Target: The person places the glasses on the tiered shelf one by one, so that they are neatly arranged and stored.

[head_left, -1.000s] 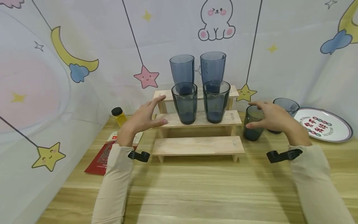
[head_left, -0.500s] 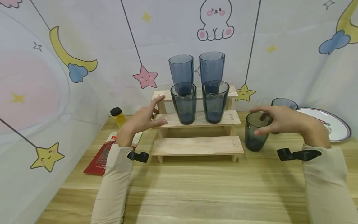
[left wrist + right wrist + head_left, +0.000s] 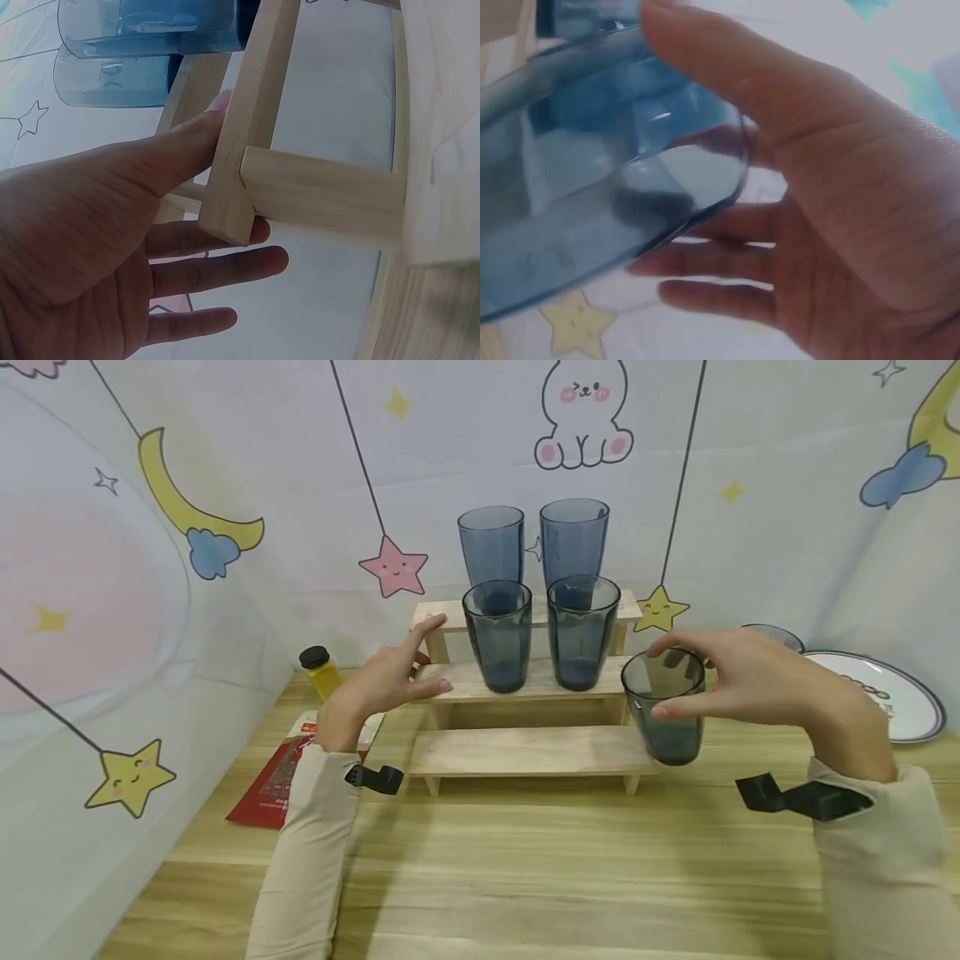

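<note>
In the head view, my right hand (image 3: 757,681) grips a smoky blue-grey drinking glass (image 3: 667,727) near its rim, at the right end of a three-tier wooden stand (image 3: 532,752). The glass is slightly tilted. In the right wrist view, the thumb and fingers lie around the glass (image 3: 607,172). My left hand (image 3: 382,681) holds the stand's left end. The left wrist view has its thumb on the middle board (image 3: 251,112) and its fingers around the board's end. Two glasses (image 3: 498,639) stand on the middle tier, and two bluer glasses (image 3: 573,539) on the top one.
Behind my right hand, another glass (image 3: 776,635) is mostly hidden beside a white plate (image 3: 911,702) with red print. To the left are a yellow bottle (image 3: 322,677) with a black cap and a red packet (image 3: 266,789). A printed cloth (image 3: 465,443) hangs behind the stand.
My right hand first hovered at the glass, which moved nearer to me; now it grips the glass, lifted and shifted left to the stand's end. The left hand stays put.
</note>
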Motion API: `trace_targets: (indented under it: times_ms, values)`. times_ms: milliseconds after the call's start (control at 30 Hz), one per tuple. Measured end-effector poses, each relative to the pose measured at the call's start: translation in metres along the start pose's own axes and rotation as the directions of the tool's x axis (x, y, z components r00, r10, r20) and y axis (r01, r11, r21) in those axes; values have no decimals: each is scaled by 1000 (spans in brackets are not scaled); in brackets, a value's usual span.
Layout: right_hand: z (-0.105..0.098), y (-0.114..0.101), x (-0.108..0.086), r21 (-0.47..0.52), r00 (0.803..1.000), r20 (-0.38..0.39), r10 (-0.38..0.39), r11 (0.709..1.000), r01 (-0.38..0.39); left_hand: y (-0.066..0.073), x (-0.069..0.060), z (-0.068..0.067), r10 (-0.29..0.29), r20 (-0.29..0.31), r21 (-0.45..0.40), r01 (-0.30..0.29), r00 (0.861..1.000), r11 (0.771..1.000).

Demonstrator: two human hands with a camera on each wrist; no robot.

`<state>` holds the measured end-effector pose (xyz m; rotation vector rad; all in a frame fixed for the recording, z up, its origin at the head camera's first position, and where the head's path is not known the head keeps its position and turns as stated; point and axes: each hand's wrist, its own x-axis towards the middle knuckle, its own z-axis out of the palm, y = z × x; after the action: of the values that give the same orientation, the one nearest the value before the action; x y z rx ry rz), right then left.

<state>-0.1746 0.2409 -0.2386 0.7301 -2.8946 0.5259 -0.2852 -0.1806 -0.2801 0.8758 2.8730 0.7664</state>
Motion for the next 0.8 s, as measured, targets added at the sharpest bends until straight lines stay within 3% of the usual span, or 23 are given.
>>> trace_targets:
  times_ms: [167,300,433,800]
  values:
    - [14,-21,14,-6,993,-9,-119,993,119,0,-1,0,-14,9,-6,14,1000,1000]
    - [31,-36,27,66,983,19,-180,982,178,0,-1,-1,-10,9,-10,10,1000,1000]
    - [49,-50,36,120,981,9,-191,975,189,1,1,-1,-2,7,-9,2,1000,1000]
    - [89,-74,51,174,965,-165,-204,957,232,-1,-2,0,-7,14,-17,8,1000,1000]
